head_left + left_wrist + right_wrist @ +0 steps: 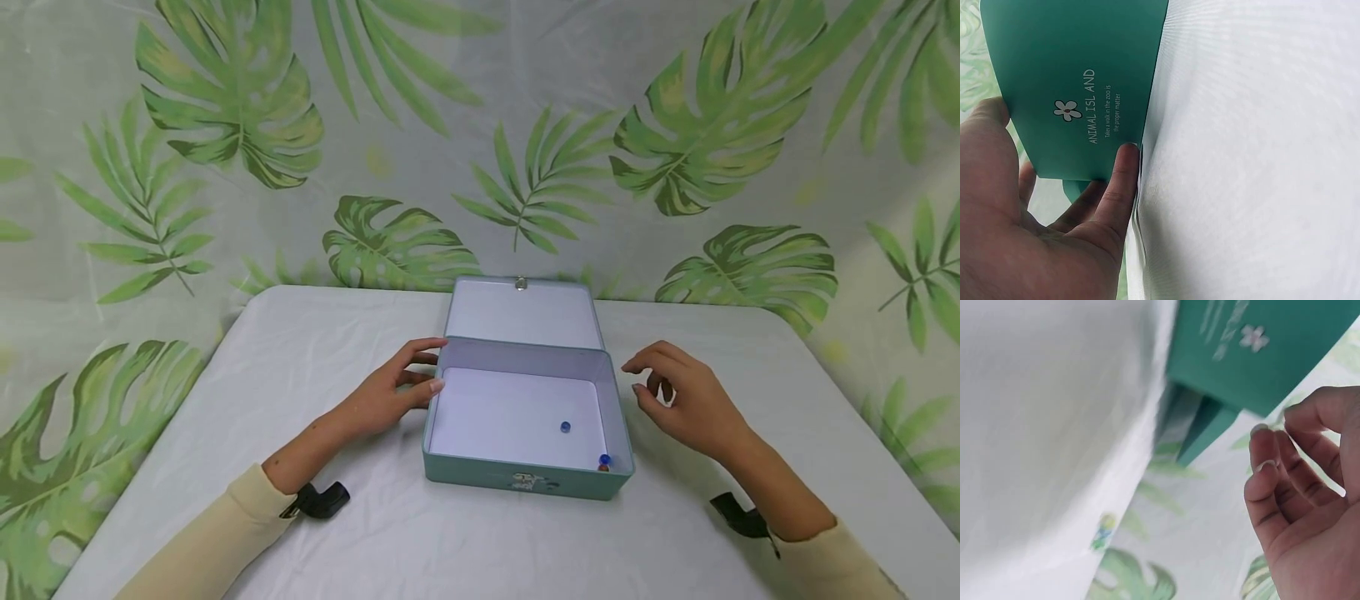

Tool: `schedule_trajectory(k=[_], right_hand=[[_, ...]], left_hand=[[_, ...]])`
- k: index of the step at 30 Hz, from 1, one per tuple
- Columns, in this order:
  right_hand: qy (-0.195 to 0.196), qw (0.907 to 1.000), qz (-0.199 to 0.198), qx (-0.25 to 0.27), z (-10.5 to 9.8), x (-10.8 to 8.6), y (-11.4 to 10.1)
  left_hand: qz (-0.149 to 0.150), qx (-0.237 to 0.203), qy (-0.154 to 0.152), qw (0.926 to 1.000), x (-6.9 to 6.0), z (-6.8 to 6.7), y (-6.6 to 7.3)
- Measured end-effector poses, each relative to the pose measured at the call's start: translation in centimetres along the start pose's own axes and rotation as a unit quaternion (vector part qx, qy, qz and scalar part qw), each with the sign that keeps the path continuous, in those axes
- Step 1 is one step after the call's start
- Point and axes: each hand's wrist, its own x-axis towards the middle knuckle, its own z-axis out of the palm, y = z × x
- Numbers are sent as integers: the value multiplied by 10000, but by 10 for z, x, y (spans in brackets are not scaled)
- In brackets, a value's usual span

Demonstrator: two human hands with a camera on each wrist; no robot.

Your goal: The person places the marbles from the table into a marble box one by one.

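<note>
A green metal box [480,472] lies on the table with its lid [525,312] open toward the back. Inside it, one small blue ball [566,427] sits on the white floor, while another blue ball [604,459] and a reddish-brown one [603,468] are in the front right corner. My left hand [382,396] touches the left side of the box, thumb by the rim and fingers extended along the printed wall [1079,62]. Just right of the box, my right hand [693,408] hovers with loosely curled fingers, apart from the box and holding nothing.
A white cloth covers the table [337,333]. Behind it hangs a leaf-patterned sheet [412,167]. A metal clasp [525,479] is on the box front, and its counterpart [521,284] is on the lid edge. Both wrists carry black camera mounts [324,500].
</note>
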Motion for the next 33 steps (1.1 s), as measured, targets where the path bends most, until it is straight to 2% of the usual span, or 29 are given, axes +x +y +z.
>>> schedule_trajectory(k=[8,12,18,24,33], right_hand=[[247,9970,403,-618,-7,-7,31],[180,9936,662,-892,-11,-9,40],[25,9905,958,-986,-13,-14,55],[-302,9875,1201,-972,-16,-19,69],[-1117,9789,1392,-994,-17,-24,79]], left_hand=[[-22,87,34,10000,0,-1,0],[-17,94,36,9999,1,-2,-1],[-6,90,33,10000,1,-2,-2],[-21,79,39,10000,0,-1,-2],[-38,57,26,10000,0,0,-1]])
